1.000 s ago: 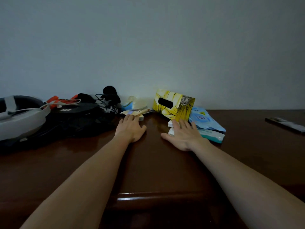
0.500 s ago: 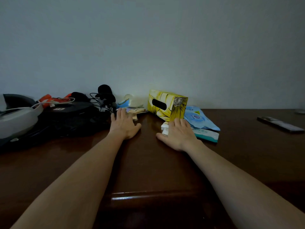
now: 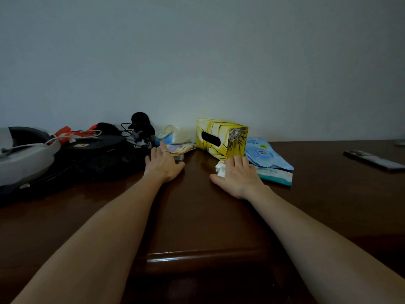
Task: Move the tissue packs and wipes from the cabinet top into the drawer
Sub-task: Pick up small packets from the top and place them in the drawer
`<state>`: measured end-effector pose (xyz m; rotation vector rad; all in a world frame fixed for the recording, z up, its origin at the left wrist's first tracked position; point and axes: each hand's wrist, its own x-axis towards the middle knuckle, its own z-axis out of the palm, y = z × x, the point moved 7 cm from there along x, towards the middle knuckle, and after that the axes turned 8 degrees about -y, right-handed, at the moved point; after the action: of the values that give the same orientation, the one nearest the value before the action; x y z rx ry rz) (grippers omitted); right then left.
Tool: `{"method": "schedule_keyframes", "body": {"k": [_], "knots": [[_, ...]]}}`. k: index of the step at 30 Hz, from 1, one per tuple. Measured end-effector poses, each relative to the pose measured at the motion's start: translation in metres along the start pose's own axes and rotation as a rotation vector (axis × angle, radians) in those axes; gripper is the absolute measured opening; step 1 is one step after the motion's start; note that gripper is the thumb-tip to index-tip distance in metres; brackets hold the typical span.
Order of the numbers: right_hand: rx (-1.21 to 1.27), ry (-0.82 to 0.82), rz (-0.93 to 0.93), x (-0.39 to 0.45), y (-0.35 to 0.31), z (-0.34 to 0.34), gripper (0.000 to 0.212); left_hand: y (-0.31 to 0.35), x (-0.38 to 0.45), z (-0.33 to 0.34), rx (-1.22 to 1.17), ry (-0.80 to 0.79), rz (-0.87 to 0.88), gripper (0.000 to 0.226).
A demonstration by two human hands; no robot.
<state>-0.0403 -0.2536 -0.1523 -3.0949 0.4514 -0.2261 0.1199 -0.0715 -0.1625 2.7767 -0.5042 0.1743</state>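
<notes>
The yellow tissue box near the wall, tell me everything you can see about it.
The yellow tissue box looks like printed cardboard, yellow with black streaks and a grey patch at one upper corner. A dark oval dispensing slot faces the camera, with no tissue showing. It sits tilted on the cabinet top close to the wall. The blue wipes pack lies against its right side, and the right hand lies flat just in front, fingertips at its lower edge. Whether they touch is unclear.
</notes>
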Motion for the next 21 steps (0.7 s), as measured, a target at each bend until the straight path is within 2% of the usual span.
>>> {"method": "schedule_keyframes", "body": {"k": [5,8,11,13,17,21], "knots": [[-0.006,0.02,-0.014,0.003,0.0,0.002,0.078,0.0,0.015,0.0,-0.101,0.009,-0.064,0.129],[-0.007,0.027,-0.019,0.008,0.001,0.004,0.078,0.002,0.02,0.001,-0.134,0.024,-0.164,0.134],[0.003,0.043,-0.035,0.011,0.0,0.005,0.077,0.003,0.026,0.002,-0.134,0.086,-0.219,0.123],[0.025,0.043,-0.055,0.011,0.0,0.005,0.077,0.003,0.028,0.001,-0.137,0.12,-0.196,0.113],[0.144,-0.026,-0.063,0.011,0.0,0.005,0.066,0.007,0.02,-0.003,-0.138,0.072,-0.09,0.109],[0.124,-0.039,-0.053,0.003,-0.003,-0.003,0.061,0.012,-0.013,-0.01,-0.104,0.014,0.025,0.101]]}}
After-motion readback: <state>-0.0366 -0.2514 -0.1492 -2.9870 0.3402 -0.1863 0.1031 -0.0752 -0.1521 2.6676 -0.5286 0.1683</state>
